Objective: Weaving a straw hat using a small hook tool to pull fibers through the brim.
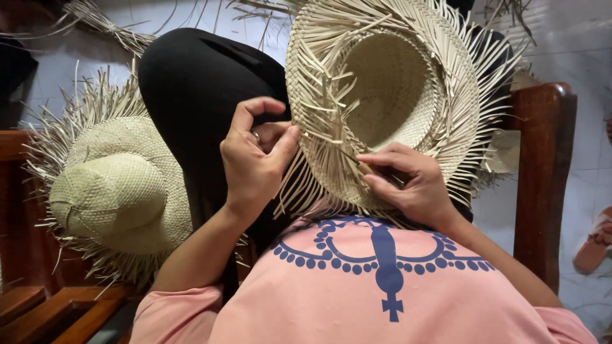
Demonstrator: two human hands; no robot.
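**Unfinished straw hat, brim edge between two hands**

Item: woven straw hat [389,83], pale, held crown-away so its hollow faces the camera. It rests against a raised knee in black cloth [197,95], above a pink shirt with a blue print [382,280]. The brim edge is ragged, with loose strands sticking out all round.

Left hand [252,162]: at the brim's left edge, thumb pressed against the weave, forefinger curled over in a loop; fingers narrow, pinching the rim or a strand there. A ring shows on one finger.

Right hand [414,185]: at the lower brim, fingers closed on a thin dark tool or strand [357,162] that points up-left into the weave; which of the two it is cannot be told.

Key relation: the worked stretch of brim lies between the hands, running lower right to upper left; the right hand's fingertips touch it, the left steadies just beside.

Surroundings: a second straw hat [115,191], crown up, fringe untrimmed, lies on a wooden seat [38,306] to the left, well apart. A dark wooden chair frame [542,178] stands right. Loose brim strands crowd both hands.
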